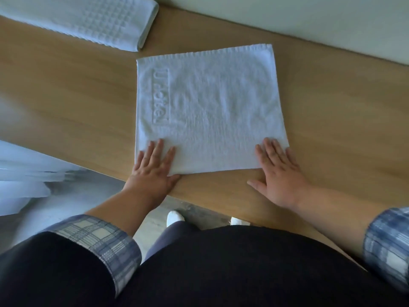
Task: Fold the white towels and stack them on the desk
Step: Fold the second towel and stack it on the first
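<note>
Lying flat on desk (pixel 77 103), square white towel (pixel 212 107), embossed lettering

Bare desk (pixel 77 103) between towels (pixel 212 107)

White shoes (pixel 174 218) stand on grey floor (pixel 99 196); pale fabric (pixel 22 173) lies left of them, a wall (pixel 309 18) well beyond.

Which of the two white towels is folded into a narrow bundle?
The waffle-patterned towel at the far left, its layered end showing. The lettered towel lies wide and flat under the left hand and right hand.
</note>
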Demonstrator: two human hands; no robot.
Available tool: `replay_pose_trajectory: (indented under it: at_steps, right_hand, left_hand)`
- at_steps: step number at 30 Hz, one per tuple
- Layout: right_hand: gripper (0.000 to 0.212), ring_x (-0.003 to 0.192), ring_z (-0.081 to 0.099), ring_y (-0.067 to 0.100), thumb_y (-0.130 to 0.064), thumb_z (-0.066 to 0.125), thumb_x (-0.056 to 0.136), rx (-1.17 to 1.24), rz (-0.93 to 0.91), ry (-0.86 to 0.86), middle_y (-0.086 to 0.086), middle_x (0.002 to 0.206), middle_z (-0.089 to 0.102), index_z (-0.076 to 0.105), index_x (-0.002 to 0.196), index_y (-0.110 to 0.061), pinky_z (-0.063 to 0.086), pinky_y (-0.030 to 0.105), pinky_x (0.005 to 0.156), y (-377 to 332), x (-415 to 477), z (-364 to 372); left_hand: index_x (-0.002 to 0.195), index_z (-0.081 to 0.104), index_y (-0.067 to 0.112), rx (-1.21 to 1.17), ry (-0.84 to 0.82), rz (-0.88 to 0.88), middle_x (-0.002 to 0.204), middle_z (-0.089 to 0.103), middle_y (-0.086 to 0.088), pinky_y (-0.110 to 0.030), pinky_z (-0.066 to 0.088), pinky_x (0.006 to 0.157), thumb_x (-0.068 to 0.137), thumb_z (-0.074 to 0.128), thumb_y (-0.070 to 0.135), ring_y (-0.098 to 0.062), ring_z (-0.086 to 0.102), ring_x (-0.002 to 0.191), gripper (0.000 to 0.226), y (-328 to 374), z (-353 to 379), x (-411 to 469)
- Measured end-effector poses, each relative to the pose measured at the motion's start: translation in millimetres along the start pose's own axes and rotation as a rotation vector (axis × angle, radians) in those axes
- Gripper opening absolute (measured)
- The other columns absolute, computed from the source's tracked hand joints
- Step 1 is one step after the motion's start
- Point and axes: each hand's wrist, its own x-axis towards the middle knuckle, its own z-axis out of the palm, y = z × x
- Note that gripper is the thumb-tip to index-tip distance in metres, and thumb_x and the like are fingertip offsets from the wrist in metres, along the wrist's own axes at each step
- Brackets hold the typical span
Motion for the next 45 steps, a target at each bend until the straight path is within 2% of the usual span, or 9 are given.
replay_pose_trajectory:
  at_steps: [4, 7, 15, 20, 26, 31, 34, 37, 45]
  right_hand:
    - [0.088, 0.149, -0.03, 0.021, -0.07, 0.015, 0.093, 0.052, 0.164, 0.021, 0.007, 0.163, -0.03, -0.026, 0.153, -0.02, -0.006, 0.041, 0.124, -7, -16, 6]
    - [0.083, 0.153, -0.017, 0.024, -0.062, 0.021, 0.099, 0.083, 0.242, 0.073, 0.011, 0.166, -0.017, -0.01, 0.159, -0.014, -0.002, 0.04, 0.125, -23, -23, 11]
    - [0.055, 0.145, 0.023, 0.033, -0.015, 0.038, 0.101, 0.216, 0.413, 0.2, 0.01, 0.162, 0.022, 0.028, 0.155, -0.019, 0.024, 0.042, 0.119, -66, -41, 18]
    - [0.038, 0.107, 0.045, 0.027, -0.002, 0.046, 0.088, 0.128, 0.446, 0.235, 0.005, 0.118, 0.05, 0.052, 0.118, -0.022, 0.044, 0.038, 0.09, -85, -63, 20]
    - [0.003, 0.092, 0.049, 0.022, -0.022, 0.055, 0.093, 0.284, 0.473, 0.21, -0.001, 0.094, 0.054, 0.056, 0.093, -0.025, 0.044, 0.038, 0.075, -90, -86, 16]
    - [0.021, 0.06, 0.05, 0.026, -0.015, 0.062, 0.085, 0.559, 0.515, 0.38, 0.007, 0.063, 0.054, 0.057, 0.067, -0.005, 0.034, 0.037, 0.054, -90, -104, -3]
    - [0.029, 0.056, 0.036, 0.02, -0.017, 0.058, 0.089, 0.797, 0.561, 0.511, 0.008, 0.062, 0.042, 0.046, 0.07, 0.001, 0.026, 0.034, 0.054, -83, -101, -30]
    - [0.027, 0.06, 0.04, 0.019, -0.029, 0.053, 0.095, 0.918, 0.697, 0.579, 0.003, 0.068, 0.047, 0.053, 0.081, -0.006, 0.029, 0.034, 0.054, -68, -82, -57]
    - [0.025, 0.08, 0.058, 0.011, -0.043, 0.049, 0.094, 1.12, 0.784, 0.801, -0.012, 0.086, 0.06, 0.06, 0.102, -0.022, 0.046, 0.027, 0.068, -22, 17, -85]
  left_hand:
    - [0.144, -0.037, 0.037, 0.095, 0.007, 0.174, 0.148, -0.051, 0.001, -0.038, -0.022, 0.115, 0.094, -0.002, 0.064, -0.018, -0.043, 0.139, 0.067, -18, -8, 2]
    - [0.147, -0.035, 0.034, 0.223, -0.005, 0.36, 0.155, -0.042, -0.005, -0.044, -0.012, 0.119, 0.102, 0.023, 0.028, -0.025, -0.035, 0.143, 0.073, -31, -16, 5]
    - [0.159, 0.001, 0.027, 0.283, -0.043, 0.256, 0.167, -0.002, 0.006, -0.035, 0.018, 0.12, 0.089, 0.038, -0.01, -0.018, 0.007, 0.153, 0.087, -77, -51, 15]
    - [0.159, 0.012, 0.03, 0.295, -0.036, 0.228, 0.166, 0.009, 0.012, -0.036, 0.026, 0.117, 0.093, 0.032, -0.007, -0.016, 0.02, 0.15, 0.078, -107, -54, 10]
    - [0.151, 0.028, 0.043, 0.287, -0.018, 0.245, 0.155, 0.037, 0.02, -0.036, 0.047, 0.101, 0.086, 0.037, -0.006, -0.016, 0.052, 0.13, 0.082, -127, -61, 2]
    - [0.125, 0.055, 0.044, -0.051, 0.009, 0.189, 0.117, 0.067, 0.009, -0.032, 0.05, 0.08, 0.097, 0.046, 0.013, -0.018, 0.065, 0.097, 0.043, -131, -77, 0]
    - [0.098, 0.06, 0.039, -0.437, 0.148, 0.061, 0.083, 0.064, 0.009, -0.029, 0.042, 0.06, 0.096, 0.052, 0.039, -0.015, 0.058, 0.068, 0.008, -127, -98, 11]
    - [0.086, 0.06, 0.026, -0.669, 0.208, -0.128, 0.066, 0.058, 0.002, -0.028, 0.037, 0.051, 0.092, 0.051, 0.058, -0.022, 0.052, 0.057, 0.034, -114, -116, 35]
    - [0.103, 0.051, 0.044, -0.871, 0.35, -0.25, 0.082, 0.055, 0.013, -0.029, 0.038, 0.059, 0.088, 0.041, 0.067, -0.008, 0.051, 0.07, 0.029, -77, -143, 129]
